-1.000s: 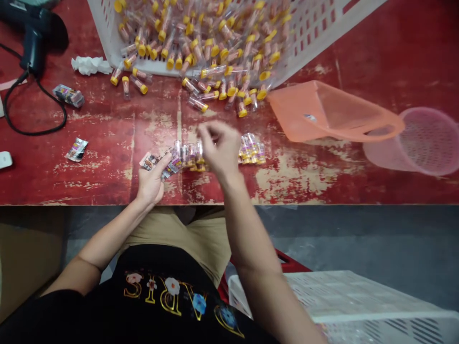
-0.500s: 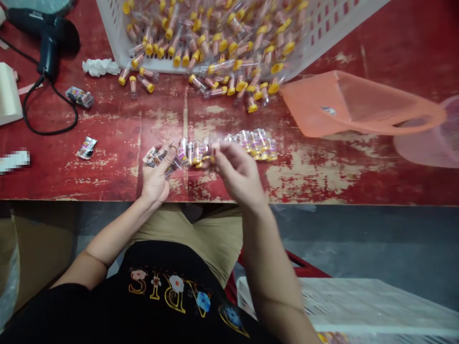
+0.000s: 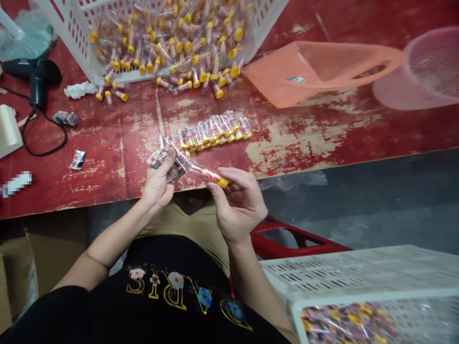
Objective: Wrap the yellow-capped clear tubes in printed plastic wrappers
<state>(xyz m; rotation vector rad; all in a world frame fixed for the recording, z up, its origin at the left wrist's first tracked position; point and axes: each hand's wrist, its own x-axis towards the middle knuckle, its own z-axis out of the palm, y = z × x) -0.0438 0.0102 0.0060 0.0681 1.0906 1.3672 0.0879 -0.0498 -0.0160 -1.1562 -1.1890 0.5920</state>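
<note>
My left hand is closed on a small stack of printed plastic sleeves, thumb pressed on top. A clear tube with pink contents and a yellow cap points toward that stack. Thumb and fingers of my right hand pinch it by the capped end. The tube's far end meets a clear sleeve at my left fingertips; whether it is inside I cannot tell. Just beyond both hands, a row of sleeved tubes with yellow ends lies on the worn red table.
A white crate holds many capped tubes, some spilled before it. Right of it lie an orange scoop and a pink basket. A black heat gun rests at left. Below right stands another white crate with packed tubes.
My right hand has come from over the row toward my body and now shows a capped tube against the sleeves. My left hand keeps its hold. The camera view has turned and shifted.
</note>
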